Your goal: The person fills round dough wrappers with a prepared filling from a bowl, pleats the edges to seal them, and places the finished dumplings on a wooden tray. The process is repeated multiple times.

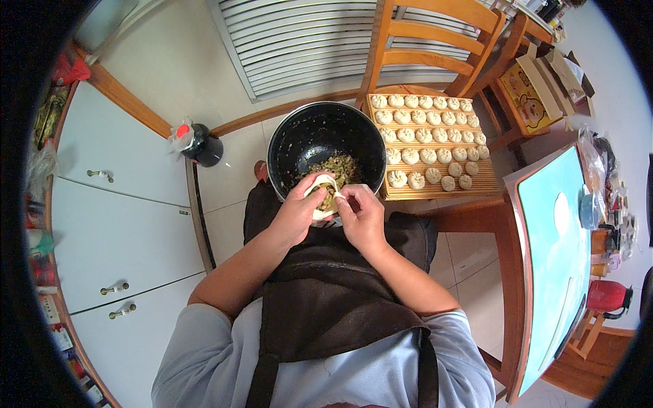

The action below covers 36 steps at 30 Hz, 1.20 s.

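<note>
A round dough wrapper with chopped filling in its middle rests cupped in my left hand. My right hand pinches the wrapper's right edge between thumb and fingers. Both hands are over the near rim of a deep black pot, which holds more chopped filling toward its near right side. Right of the pot, rows of pleated buns sit on a ribbed wooden board.
The board lies on a wooden chair. At right is a table with a turquoise mat bearing a round dough piece. A dark jar stands on the floor by white cabinets. An open cardboard box is at far right.
</note>
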Each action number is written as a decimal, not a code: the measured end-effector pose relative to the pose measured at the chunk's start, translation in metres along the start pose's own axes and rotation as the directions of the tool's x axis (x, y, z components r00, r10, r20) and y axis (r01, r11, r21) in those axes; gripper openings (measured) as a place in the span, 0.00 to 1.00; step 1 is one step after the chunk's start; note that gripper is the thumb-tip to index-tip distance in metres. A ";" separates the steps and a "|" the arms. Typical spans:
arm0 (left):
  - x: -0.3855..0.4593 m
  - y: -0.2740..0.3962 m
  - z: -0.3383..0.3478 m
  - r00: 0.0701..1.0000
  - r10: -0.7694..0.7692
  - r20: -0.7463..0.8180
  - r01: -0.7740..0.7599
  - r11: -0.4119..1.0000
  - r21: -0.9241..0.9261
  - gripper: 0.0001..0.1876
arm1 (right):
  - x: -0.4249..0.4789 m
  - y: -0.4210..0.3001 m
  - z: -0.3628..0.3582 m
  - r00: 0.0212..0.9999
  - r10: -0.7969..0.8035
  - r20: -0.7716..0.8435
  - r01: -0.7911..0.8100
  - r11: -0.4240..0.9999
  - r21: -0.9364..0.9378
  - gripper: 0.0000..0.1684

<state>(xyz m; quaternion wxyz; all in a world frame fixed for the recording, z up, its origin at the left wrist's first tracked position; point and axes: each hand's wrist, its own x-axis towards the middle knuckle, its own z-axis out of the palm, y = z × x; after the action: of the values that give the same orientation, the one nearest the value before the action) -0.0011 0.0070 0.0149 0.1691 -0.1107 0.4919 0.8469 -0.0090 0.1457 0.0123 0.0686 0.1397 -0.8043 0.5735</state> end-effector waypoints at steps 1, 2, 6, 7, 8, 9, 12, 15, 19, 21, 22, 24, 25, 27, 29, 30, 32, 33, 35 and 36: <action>0.001 -0.001 0.000 1.000 0.018 -0.015 -0.018 1.000 0.021 0.17 | 0.001 -0.001 0.000 0.996 -0.091 -0.019 0.090 0.995 -0.039 0.07; 0.003 -0.003 -0.002 0.999 0.039 -0.022 -0.037 0.997 0.064 0.16 | 0.003 -0.002 0.000 0.983 -0.181 -0.034 0.178 0.981 -0.080 0.07; 0.005 -0.003 -0.003 0.997 0.073 -0.002 -0.071 0.975 0.213 0.14 | 0.002 -0.001 -0.002 0.963 -0.268 0.024 0.269 0.951 -0.152 0.10; 0.005 -0.002 -0.003 0.997 0.070 0.010 -0.070 0.967 0.243 0.14 | 0.002 0.000 -0.003 0.954 -0.299 0.034 0.300 0.939 -0.169 0.10; 0.005 -0.003 -0.004 0.996 0.081 0.024 -0.085 0.962 0.260 0.14 | 0.002 0.002 -0.004 0.954 -0.293 0.060 0.299 0.940 -0.163 0.11; 0.005 -0.005 -0.005 0.995 0.092 0.038 -0.099 0.955 0.278 0.14 | 0.002 0.003 -0.004 0.953 -0.296 0.064 0.303 0.938 -0.170 0.11; 0.004 -0.004 -0.006 0.997 0.062 0.044 -0.073 0.940 0.332 0.15 | 0.002 0.005 -0.003 0.944 -0.324 0.066 0.330 0.924 -0.195 0.12; 0.006 -0.007 -0.010 0.997 0.045 0.057 -0.063 0.926 0.371 0.15 | 0.001 0.011 -0.003 0.930 -0.364 0.049 0.366 0.906 -0.211 0.12; 0.004 -0.004 -0.006 0.999 -0.017 0.034 0.005 0.948 0.319 0.14 | 0.003 0.011 -0.003 0.936 -0.352 0.027 0.350 0.918 -0.184 0.13; 0.005 -0.004 -0.007 0.998 -0.035 0.043 0.019 0.944 0.328 0.15 | 0.003 0.008 -0.004 0.965 -0.261 0.023 0.261 0.952 -0.162 0.12; 0.005 -0.003 -0.008 0.998 -0.043 0.046 0.026 0.943 0.332 0.15 | 0.004 0.003 -0.005 0.985 -0.172 0.028 0.174 0.974 -0.146 0.11; 0.007 -0.002 -0.010 0.999 -0.014 0.048 -0.006 0.919 0.395 0.15 | 0.005 0.001 -0.006 0.991 -0.126 0.039 0.131 0.980 -0.150 0.09; 0.009 0.000 -0.011 0.999 0.001 0.050 -0.022 0.904 0.426 0.15 | 0.007 0.003 -0.008 0.984 -0.170 0.044 0.175 0.970 -0.169 0.08; 0.007 0.010 -0.008 0.999 -0.032 0.041 0.015 0.934 0.358 0.15 | 0.008 0.006 -0.008 0.995 -0.094 0.029 0.097 0.989 -0.114 0.06; 0.003 0.017 -0.002 0.999 -0.047 0.020 0.041 0.973 0.225 0.16 | 0.008 0.009 -0.007 0.988 0.152 0.015 -0.153 0.988 0.040 0.04; 0.000 0.017 0.003 0.999 -0.046 0.000 0.046 0.991 0.126 0.16 | 0.009 0.009 -0.004 0.968 0.249 0.022 -0.248 0.944 0.219 0.04; -0.004 0.009 0.006 0.996 -0.090 0.017 0.091 0.995 -0.040 0.17 | 0.004 0.015 0.007 0.954 0.296 0.033 -0.289 0.891 0.350 0.04; -0.004 0.002 0.008 0.998 -0.052 -0.018 0.050 0.993 -0.103 0.16 | 0.002 0.017 0.010 0.947 0.319 0.043 -0.308 0.857 0.413 0.04; -0.002 -0.005 0.004 0.998 0.046 -0.043 -0.051 0.992 -0.114 0.15 | -0.002 0.019 0.011 0.956 0.284 0.073 -0.293 0.918 0.269 0.04; -0.002 -0.005 0.003 0.998 0.042 -0.044 -0.045 0.996 -0.071 0.15 | -0.003 0.019 0.011 0.962 0.267 0.064 -0.275 0.932 0.236 0.04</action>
<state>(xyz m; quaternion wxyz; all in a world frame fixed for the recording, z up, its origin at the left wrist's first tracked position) 0.0023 0.0113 0.0125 0.1360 -0.1238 0.4670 0.8649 -0.0116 0.1417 -0.0089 -0.0413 0.0438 -0.7407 0.6692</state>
